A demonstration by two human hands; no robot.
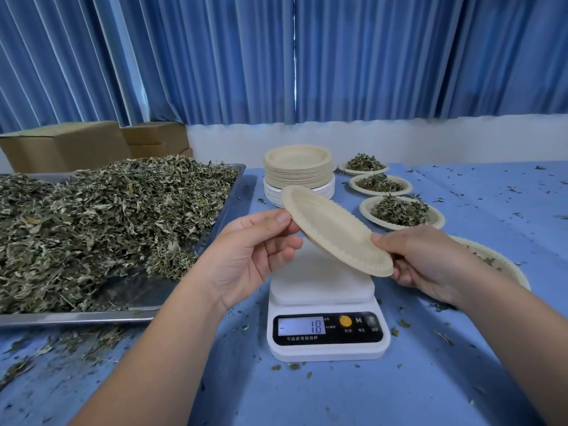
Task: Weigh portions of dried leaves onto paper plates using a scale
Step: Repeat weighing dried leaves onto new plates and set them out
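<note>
Plate [335, 232] pinched btwn L fingers [276, 219], R fingers [388, 240].

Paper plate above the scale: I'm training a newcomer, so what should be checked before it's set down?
1. Grip: left hand and right hand pinch opposite edges of the paper plate: ok.
2. Plate empty: ok.
3. Plate level: it tilts down toward the right hand: not ok.
4. Scale platform bare where it shows: ok.
5. Display at zero: it reads minus 18: not ok.
6. Dried leaves to hand in the tray: ok.
</note>
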